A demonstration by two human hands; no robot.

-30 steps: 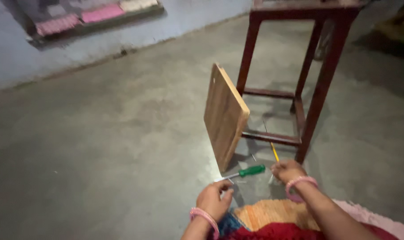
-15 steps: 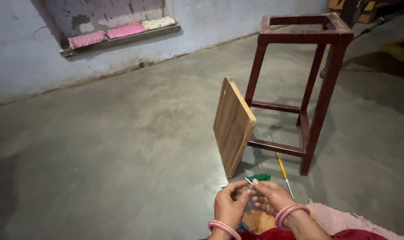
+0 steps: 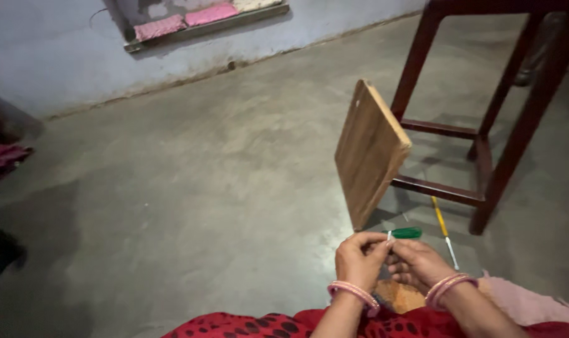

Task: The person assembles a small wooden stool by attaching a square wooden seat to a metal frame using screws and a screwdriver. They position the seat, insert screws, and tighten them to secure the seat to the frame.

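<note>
My left hand (image 3: 359, 258) and my right hand (image 3: 417, 264) are together low in the view, fingertips touching. Between them they pinch a small pale metal piece (image 3: 389, 236), too small to identify. Just beyond the fingers a green-handled screwdriver (image 3: 404, 233) lies on the concrete floor. A yellow-handled tool (image 3: 443, 223) lies to its right. A wooden board (image 3: 369, 150) leans tilted against the lower rail of a dark red wooden stool frame (image 3: 485, 138). Both wrists wear pink bangles.
Grey concrete floor (image 3: 190, 200) stretches left and ahead to a bluish wall with a ledge holding pink cloths (image 3: 184, 20). Dark objects sit at the far left edge (image 3: 2, 247). Red dotted and orange fabric (image 3: 397, 313) covers my lap.
My hands moved from apart near the screwdriver to meet in front of me, now pinching a small piece. The view shifted left and closer to the board.
</note>
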